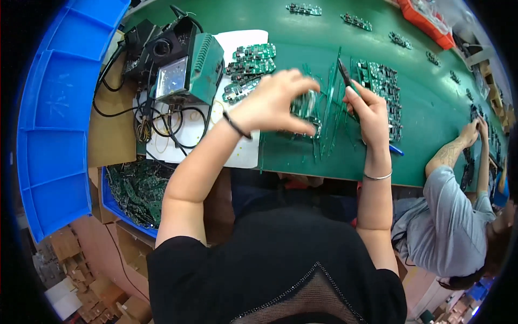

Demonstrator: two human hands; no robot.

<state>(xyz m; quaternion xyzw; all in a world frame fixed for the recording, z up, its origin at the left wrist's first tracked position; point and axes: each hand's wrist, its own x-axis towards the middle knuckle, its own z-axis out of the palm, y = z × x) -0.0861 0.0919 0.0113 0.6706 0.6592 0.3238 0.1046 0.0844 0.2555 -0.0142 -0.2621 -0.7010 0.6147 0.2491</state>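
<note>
Three green circuit boards (249, 67) lie stacked on the white sheet (237, 151) near the bench's far left; one green test box (189, 67) sits beside them; five small boards (356, 21) string along the far edge of the bench (431, 108); one blue bin (116, 202) of boards sits below the near-left corner; one red tray (426, 24) rests at the far right corner.

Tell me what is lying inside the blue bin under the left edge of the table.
The blue bin holds a loose heap of green circuit boards. Its far end is hidden under the table, and the left forearm covers its right side.
</note>
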